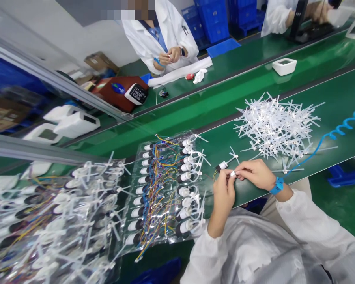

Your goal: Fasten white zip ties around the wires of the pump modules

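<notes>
My left hand [224, 189] is closed in a pinch around a small white part [232, 173], too small and too covered by fingers to name. My right hand [253, 173], with a blue wrist strap [278, 185], pinches at the same part from the other side. Just behind the left fingers lies a small black-and-white cylindrical component [221, 166] with yellow wires and a white cross-shaped tubing piece [233, 155]. Beyond my right hand is a large pile of translucent white tubing pieces [275, 126].
Left of my hands, a clear plastic tray [165, 189] holds rows of wired cylindrical components; more filled trays [56, 221] are stacked farther left. A coiled blue cord [340, 130] runs from the right. Across a transparent divider, a co-worker in a white coat [162, 31] works, near white monitors [284, 66].
</notes>
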Action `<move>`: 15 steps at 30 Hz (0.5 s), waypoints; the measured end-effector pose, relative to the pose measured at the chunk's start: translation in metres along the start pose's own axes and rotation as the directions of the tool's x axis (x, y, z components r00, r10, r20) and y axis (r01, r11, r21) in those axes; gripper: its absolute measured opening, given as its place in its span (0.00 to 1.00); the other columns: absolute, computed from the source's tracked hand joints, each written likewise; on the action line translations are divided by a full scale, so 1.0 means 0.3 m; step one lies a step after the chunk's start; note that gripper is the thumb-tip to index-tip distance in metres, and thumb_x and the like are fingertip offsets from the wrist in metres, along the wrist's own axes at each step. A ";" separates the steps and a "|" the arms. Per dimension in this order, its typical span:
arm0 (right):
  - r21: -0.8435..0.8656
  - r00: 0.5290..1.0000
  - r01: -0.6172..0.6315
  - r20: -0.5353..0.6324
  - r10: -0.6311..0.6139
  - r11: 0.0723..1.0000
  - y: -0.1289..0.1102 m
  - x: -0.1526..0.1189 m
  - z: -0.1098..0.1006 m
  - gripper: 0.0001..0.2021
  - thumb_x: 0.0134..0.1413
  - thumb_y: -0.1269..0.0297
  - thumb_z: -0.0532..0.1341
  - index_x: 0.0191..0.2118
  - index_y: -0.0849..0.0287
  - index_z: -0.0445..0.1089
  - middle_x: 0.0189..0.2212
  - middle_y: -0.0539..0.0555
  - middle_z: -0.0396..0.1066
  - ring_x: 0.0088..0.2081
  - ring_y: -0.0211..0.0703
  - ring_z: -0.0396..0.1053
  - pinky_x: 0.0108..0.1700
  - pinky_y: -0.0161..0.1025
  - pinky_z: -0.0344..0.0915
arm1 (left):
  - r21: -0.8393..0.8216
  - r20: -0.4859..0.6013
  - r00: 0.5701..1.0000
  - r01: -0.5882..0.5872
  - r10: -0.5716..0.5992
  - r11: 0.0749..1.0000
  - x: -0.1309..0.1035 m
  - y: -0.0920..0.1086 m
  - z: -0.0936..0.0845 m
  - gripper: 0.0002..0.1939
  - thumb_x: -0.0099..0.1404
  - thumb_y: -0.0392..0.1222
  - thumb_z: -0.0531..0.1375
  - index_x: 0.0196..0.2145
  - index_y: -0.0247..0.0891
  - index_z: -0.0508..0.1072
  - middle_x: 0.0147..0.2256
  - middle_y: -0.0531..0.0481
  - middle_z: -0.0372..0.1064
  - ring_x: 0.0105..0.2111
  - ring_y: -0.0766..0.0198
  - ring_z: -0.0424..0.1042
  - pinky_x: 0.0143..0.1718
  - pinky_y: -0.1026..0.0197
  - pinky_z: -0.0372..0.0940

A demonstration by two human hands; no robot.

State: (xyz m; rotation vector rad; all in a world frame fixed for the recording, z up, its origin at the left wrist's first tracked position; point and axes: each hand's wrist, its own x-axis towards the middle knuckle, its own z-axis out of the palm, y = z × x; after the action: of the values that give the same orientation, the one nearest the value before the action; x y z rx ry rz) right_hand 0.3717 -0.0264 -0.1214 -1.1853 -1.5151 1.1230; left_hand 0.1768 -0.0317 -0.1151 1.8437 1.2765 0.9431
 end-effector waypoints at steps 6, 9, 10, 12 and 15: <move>0.109 0.998 -0.060 -0.023 0.063 0.992 0.001 0.007 0.009 0.08 0.69 0.57 0.68 0.41 0.52 0.84 0.31 0.51 0.85 0.33 0.48 0.84 0.40 0.41 0.78 | -0.037 -0.029 0.998 0.049 -0.050 0.998 0.006 -0.003 0.014 0.06 0.80 0.43 0.57 0.47 0.42 0.74 0.40 0.48 0.78 0.39 0.57 0.78 0.44 0.58 0.70; 0.113 0.997 -0.050 -0.056 0.056 0.992 -0.005 0.004 0.014 0.08 0.69 0.57 0.68 0.43 0.52 0.84 0.32 0.51 0.85 0.34 0.48 0.85 0.42 0.41 0.79 | -0.062 -0.052 0.995 0.082 -0.085 0.995 0.003 -0.004 0.019 0.06 0.79 0.44 0.59 0.48 0.42 0.74 0.39 0.48 0.78 0.39 0.57 0.78 0.44 0.58 0.70; 0.104 0.997 -0.042 -0.063 0.048 0.994 -0.007 0.002 0.016 0.08 0.69 0.57 0.67 0.44 0.52 0.84 0.32 0.51 0.85 0.34 0.48 0.85 0.42 0.41 0.79 | -0.069 -0.055 0.994 0.088 -0.092 0.994 0.001 -0.004 0.019 0.06 0.79 0.44 0.59 0.49 0.42 0.74 0.39 0.49 0.78 0.39 0.57 0.78 0.44 0.58 0.69; 0.104 0.997 -0.036 -0.063 0.042 0.994 -0.011 -0.002 0.017 0.08 0.69 0.57 0.67 0.44 0.52 0.83 0.32 0.51 0.85 0.34 0.48 0.85 0.42 0.41 0.80 | -0.078 -0.054 0.994 0.095 -0.100 0.992 -0.004 -0.004 0.016 0.07 0.79 0.45 0.60 0.49 0.42 0.74 0.39 0.49 0.78 0.39 0.58 0.78 0.43 0.58 0.69; 0.137 0.998 -0.046 -0.040 0.052 0.990 -0.014 -0.006 0.016 0.09 0.70 0.55 0.68 0.44 0.52 0.84 0.32 0.50 0.85 0.32 0.46 0.84 0.39 0.39 0.81 | -0.068 -0.047 0.994 0.095 -0.098 0.993 -0.010 -0.006 0.012 0.09 0.81 0.48 0.59 0.50 0.42 0.74 0.41 0.48 0.78 0.40 0.57 0.78 0.43 0.57 0.70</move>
State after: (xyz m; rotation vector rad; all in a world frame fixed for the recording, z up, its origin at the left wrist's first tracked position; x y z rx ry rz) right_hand 0.3665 -0.0293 -0.1184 -1.1514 -1.3615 1.2059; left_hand 0.1784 -0.0345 -0.1190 1.7021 1.3362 0.9730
